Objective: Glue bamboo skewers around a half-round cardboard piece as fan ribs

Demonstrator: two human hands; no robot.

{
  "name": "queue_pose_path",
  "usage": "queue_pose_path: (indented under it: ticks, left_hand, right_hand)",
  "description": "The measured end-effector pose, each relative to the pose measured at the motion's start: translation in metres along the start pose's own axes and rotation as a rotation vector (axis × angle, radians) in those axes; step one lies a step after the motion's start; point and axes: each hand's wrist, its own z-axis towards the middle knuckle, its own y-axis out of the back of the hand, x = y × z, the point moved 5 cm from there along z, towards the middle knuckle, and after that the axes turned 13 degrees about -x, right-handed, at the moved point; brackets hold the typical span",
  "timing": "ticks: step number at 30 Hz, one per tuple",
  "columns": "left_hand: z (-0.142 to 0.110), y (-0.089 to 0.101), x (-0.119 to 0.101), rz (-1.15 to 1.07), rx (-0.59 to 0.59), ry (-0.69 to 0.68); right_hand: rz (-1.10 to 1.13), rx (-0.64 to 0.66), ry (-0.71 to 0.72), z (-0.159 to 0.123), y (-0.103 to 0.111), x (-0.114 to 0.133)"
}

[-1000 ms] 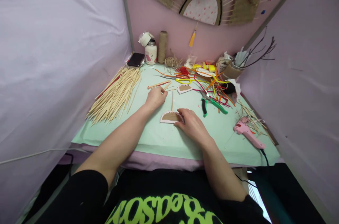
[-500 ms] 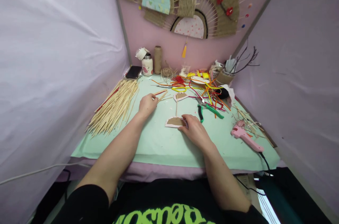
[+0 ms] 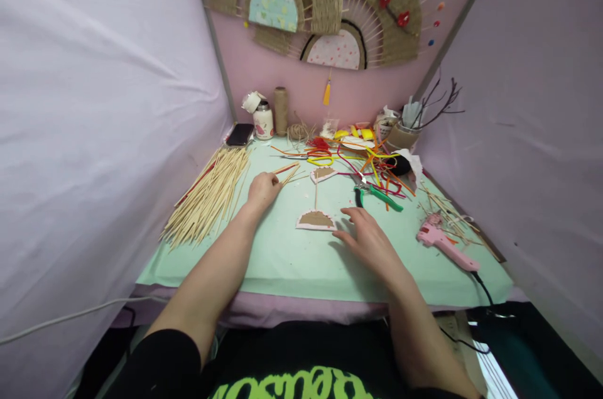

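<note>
One near half-round (image 3: 316, 219): flat on worktop (image 3: 287, 261), straight edge toward wearer.
Thin stick (image 3: 316, 193): from its curved edge to far half-round (image 3: 326, 172).
Left hand (image 3: 264, 190): fingers curled at small sticks (image 3: 288, 174), can't tell if pinching.
Right hand (image 3: 369, 239): thumb and fingers spread, just beside near half-round's right end.
Pliers (image 3: 382, 196): beyond right hand.

Pink back wall (image 3: 292, 81), pale lilac side drapes (image 3: 108, 103), mint-green cloth (image 3: 282, 261) covering the table.

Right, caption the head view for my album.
Left hand at thin sticks, right hand open beside a half-round cardboard piece, over green cloth.
</note>
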Motion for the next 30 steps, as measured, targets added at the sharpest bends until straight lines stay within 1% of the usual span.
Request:
queue_pose_path:
  ticks: [2, 5, 9, 11, 15, 20, 22, 25, 28, 30]
  left_hand:
    - [0.001, -0.004, -0.002, 0.017, 0.012, -0.006]
    - [0.001, -0.006, -0.002, 0.044, -0.001, -0.018]
    - [0.002, -0.005, 0.001, 0.051, -0.038, -0.015]
    - [0.002, -0.004, 0.003, 0.041, -0.075, -0.001]
    - [0.006, 0.001, 0.007, 0.008, -0.169, 0.033]
    - [0.009, -0.002, 0.013, -0.036, -0.157, 0.057]
    - [0.008, -0.004, 0.014, -0.047, -0.144, 0.065]
    - [0.007, -0.004, 0.015, -0.087, -0.135, 0.095]
    - [0.007, 0.000, 0.016, -0.199, -0.189, 0.158]
    - [0.008, 0.003, 0.017, -0.354, -0.249, 0.216]
  right_hand:
    - [-0.006, -0.018, -0.015, -0.003, 0.010, -0.007]
    - [-0.010, -0.077, -0.036, -0.008, 0.028, -0.020]
    - [-0.028, -0.162, -0.094, -0.012, 0.051, -0.039]
    - [-0.047, -0.189, -0.133, -0.014, 0.062, -0.050]
    - [-0.113, -0.223, -0.225, -0.022, 0.087, -0.079]
    - [-0.230, -0.213, -0.394, -0.040, 0.118, -0.123]
    - [-0.293, -0.201, -0.445, -0.049, 0.125, -0.138]
    - [-0.385, -0.193, -0.449, -0.058, 0.130, -0.156]
    - [-0.513, -0.148, -0.377, -0.064, 0.129, -0.167]
    - [-0.585, -0.100, -0.317, -0.066, 0.126, -0.173]
